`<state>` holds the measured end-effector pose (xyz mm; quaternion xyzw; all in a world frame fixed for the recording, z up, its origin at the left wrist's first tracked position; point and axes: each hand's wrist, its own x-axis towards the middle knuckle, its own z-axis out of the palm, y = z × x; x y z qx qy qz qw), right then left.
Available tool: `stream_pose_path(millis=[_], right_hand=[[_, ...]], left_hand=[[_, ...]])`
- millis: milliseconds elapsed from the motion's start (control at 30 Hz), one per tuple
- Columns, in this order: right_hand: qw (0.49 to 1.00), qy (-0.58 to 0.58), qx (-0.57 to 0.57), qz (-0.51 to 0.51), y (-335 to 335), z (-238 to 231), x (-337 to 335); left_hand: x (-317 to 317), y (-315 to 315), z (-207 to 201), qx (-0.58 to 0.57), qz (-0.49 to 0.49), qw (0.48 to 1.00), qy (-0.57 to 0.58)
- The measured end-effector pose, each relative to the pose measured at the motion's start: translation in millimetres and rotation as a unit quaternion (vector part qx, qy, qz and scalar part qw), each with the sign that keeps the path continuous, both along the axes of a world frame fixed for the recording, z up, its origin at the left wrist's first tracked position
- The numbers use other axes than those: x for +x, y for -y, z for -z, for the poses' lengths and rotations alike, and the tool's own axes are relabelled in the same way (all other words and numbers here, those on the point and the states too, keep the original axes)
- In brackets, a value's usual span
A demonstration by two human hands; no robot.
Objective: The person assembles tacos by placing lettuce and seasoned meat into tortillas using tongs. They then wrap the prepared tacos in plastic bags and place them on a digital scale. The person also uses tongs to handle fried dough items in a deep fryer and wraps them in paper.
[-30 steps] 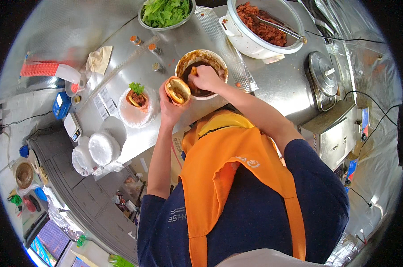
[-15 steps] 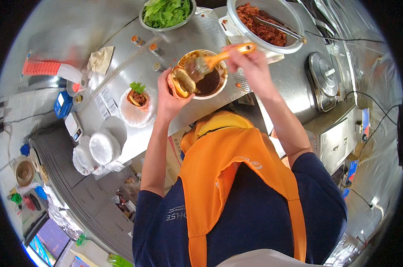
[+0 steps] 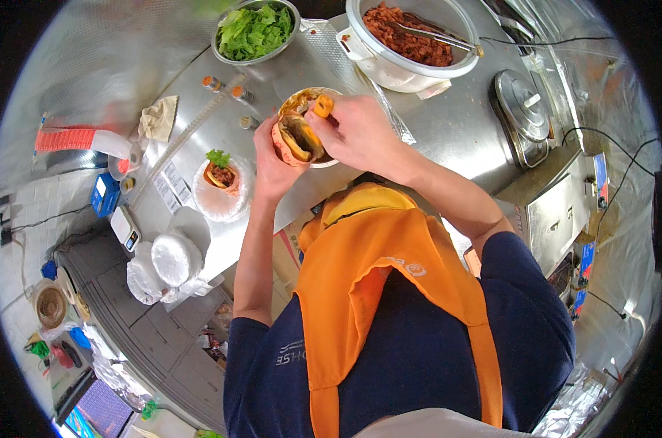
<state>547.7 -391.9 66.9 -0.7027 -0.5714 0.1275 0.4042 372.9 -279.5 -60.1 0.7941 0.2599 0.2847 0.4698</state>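
Tilted in my left hand (image 3: pixel 271 162) is a split bun in a pinkish paper wrapper (image 3: pixel 287 148), its mouth gaping and brown inside. My right hand (image 3: pixel 367 137) grips a basting brush by its orange handle (image 3: pixel 323 106). The brush reaches down into the bun's opening, with its bristles mostly hidden. Just behind both hands stands a white bowl of dark brown sauce (image 3: pixel 294 101), largely covered by them. To the left, a filled bun with lettuce (image 3: pixel 220 174) rests on a plastic-covered plate (image 3: pixel 228 210).
A metal bowl of lettuce (image 3: pixel 256 33) stands at the back, and a white tub of reddish meat with tongs (image 3: pixel 411 40) farther right. Several small seasoning bottles (image 3: pixel 242 93) sit left of the sauce. Wrapped plates (image 3: pixel 176 259), a scale (image 3: pixel 125 228) and a lidded pot (image 3: pixel 522 113) are around.
My right hand has come down and left from above the sauce bowl, bringing the brush into the bun. My left hand still holds the bun. The whole view has shifted slightly.
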Motion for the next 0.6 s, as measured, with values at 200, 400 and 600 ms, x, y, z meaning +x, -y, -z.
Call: stream_pose_path(millis=[200,400,600], right_hand=[[0.998,-0.029,0.051,0.018,-11.4,16.4,-3.9],[0.997,-0.001,0.071,0.038,-13.0,6.9,-23.5],[0.976,-0.079,0.135,0.15,-4.8,-11.5,2.0]], left_hand=[[-5.2,-1.6,-1.0,-0.062,0.018,0.998,0.025],[-5.0,3.2,-10.7,-0.096,0.004,0.995,0.031],[-25.1,-0.5,3.0,-0.168,-0.001,0.977,0.132]])
